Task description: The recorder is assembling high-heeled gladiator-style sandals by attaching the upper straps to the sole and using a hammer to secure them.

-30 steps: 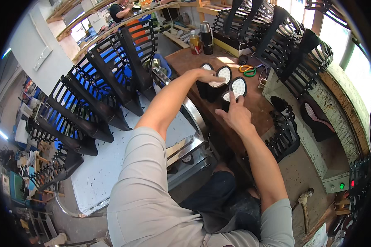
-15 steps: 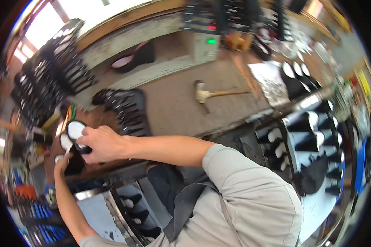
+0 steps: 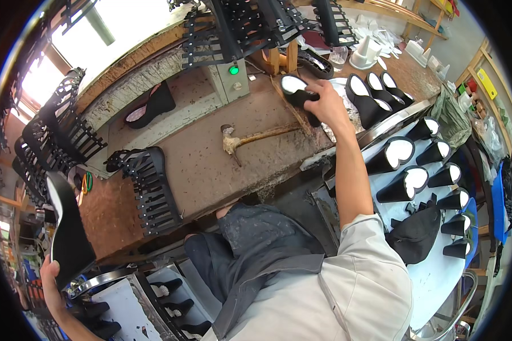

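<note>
At the left edge, my left hand [image 3: 51,287] grips the lower end of a black wedge shoe sole [image 3: 74,238], tilted upright with its pale top face turned left. My right hand [image 3: 329,102] reaches over the far right of the bench and pinches another wedge sole [image 3: 294,85], black with a white top. Right beside that hand, several similar black soles [image 3: 365,111] stand in a row near a crumpled silvery sheet [image 3: 332,132]. A hammer [image 3: 231,143] with a worn wooden handle lies mid-bench. To its left rests a strappy black shoe upper [image 3: 153,190] with studs.
Several black wedge soles stand on a pale rack [image 3: 375,184] at right, beside a dark cloth-like piece [image 3: 413,234]. Below the bench at left is another tray [image 3: 122,295]. Strappy uppers [image 3: 213,37] hang above. A control box [image 3: 233,79] with a green light adjoins the shelf.
My right hand has swung from the left end of the bench to the far right with a sole. My left hand has drawn back toward me, holding the other sole. The view has shifted.
</note>
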Motion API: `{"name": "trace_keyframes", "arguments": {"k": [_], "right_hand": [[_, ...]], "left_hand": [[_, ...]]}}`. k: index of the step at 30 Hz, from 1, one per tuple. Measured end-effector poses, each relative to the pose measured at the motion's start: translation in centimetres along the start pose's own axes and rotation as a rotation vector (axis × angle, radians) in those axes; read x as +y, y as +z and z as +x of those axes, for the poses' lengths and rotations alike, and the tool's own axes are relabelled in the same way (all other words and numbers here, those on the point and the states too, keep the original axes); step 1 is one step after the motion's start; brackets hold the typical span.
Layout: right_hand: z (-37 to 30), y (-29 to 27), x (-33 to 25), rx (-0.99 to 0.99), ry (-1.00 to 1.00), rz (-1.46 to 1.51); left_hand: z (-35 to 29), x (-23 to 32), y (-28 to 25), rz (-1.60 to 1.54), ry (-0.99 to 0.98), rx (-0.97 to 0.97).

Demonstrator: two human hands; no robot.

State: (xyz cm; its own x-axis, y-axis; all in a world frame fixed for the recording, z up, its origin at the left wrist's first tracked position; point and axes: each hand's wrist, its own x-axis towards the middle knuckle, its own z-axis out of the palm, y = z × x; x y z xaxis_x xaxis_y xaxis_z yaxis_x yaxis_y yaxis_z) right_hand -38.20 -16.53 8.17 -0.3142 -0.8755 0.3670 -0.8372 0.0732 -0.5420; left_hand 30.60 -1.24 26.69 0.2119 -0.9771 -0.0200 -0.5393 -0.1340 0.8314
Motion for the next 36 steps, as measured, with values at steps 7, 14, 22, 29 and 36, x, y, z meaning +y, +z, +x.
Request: {"name": "trace_keyframes", "arguments": {"k": [7, 14, 22, 29, 36], "right_hand": [[-2.8, 6.3, 0.8, 0.303, -0.403, -0.218], [-8.4, 15.1, -2.4, -0.214, -0.352, 0.825], [-15.3, 17.5, -9.1, -0.324, -0.310, -0.156], [-16.6, 11.4, -8.9, -0.413, -0.340, 0.471], [-6.7, -3.5, -15.3, -0.537, -0.646, 0.636]], "left_hand": [[-3.0, 11.7, 18.7, 0.037, 0.092, -0.461], [1.6, 17.6, 34.9, 0.381, 0.113, -0.791], [6.1, 19.4, 53.2, 0.619, 0.225, -0.603], [6.0, 14.2, 60.1, 0.466, 0.412, -0.477], [7.1, 7.2, 41.7, 0.130, 0.584, -0.342]]}}
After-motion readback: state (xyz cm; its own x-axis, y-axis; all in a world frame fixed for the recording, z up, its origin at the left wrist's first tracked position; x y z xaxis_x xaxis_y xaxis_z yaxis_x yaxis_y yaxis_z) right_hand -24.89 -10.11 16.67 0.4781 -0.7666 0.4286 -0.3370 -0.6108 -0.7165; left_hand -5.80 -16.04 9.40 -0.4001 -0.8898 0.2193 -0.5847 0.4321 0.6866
